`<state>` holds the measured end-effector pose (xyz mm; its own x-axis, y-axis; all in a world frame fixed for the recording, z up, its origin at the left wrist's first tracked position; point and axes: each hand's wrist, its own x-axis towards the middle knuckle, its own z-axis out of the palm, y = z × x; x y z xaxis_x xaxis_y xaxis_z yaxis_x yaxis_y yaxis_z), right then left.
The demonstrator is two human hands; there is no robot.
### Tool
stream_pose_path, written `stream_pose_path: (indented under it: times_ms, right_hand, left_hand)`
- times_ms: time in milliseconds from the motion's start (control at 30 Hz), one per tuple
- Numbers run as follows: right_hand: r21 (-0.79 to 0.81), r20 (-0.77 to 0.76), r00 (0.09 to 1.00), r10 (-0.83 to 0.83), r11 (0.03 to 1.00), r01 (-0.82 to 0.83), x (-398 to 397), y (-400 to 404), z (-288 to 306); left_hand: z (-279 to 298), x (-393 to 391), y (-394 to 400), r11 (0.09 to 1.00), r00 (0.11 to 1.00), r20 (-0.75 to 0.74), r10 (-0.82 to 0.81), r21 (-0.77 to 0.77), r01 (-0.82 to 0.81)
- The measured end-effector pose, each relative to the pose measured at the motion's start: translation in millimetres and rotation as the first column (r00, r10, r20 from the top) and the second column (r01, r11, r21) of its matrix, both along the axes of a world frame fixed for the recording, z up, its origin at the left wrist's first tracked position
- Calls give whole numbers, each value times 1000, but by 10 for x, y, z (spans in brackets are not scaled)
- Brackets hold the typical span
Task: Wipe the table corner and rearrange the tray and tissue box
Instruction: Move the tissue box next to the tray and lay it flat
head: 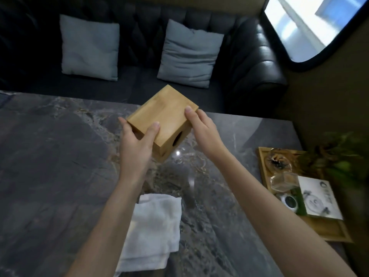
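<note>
Both hands, left hand (135, 144) and right hand (203, 128), gripped the tilted light wooden tissue box (165, 118) above the dark marble table (50, 156); the wooden tray (327, 228) sat right, near the folded white cloth (155, 222).

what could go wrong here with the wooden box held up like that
The tissue box is tilted and held above the table by the left hand and right hand at its edges only; it may slip and hit the stone. Set down carelessly, it could land on the white cloth.

Both hands, left (135, 148) and right (203, 130), hold tilted tissue box (165, 116) above table (50, 156).
</note>
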<state>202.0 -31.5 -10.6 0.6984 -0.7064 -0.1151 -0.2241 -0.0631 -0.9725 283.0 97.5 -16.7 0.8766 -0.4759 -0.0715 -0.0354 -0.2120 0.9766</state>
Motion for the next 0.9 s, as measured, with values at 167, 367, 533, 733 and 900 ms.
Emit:
stream_pose_path:
  times_ms: [167, 367, 533, 733, 900]
  right_hand:
    - [-56, 59, 989, -133, 989, 137, -655, 23, 256]
    - [-41, 64, 969, -237, 970, 240, -1583, 159, 288]
    - [4, 59, 923, -381, 924, 381, -2342, 368, 182]
    - [14, 28, 840, -541, 841, 541, -3179, 673, -87]
    - [29, -75, 731, -678, 731, 682, -3843, 960, -366]
  left_hand:
    - [262, -526, -56, 989, 990, 16, -139, -40, 139]
    - [374, -1287, -26, 958, 959, -9, -283, -38, 283]
    - [301, -1972, 68, 910, 909, -54, -414, -12, 414]
    - [57, -2680, 174, 829, 825, -130, -550, 29, 558]
    - [-250, -3222, 249, 730, 725, -218, -653, 72, 680]
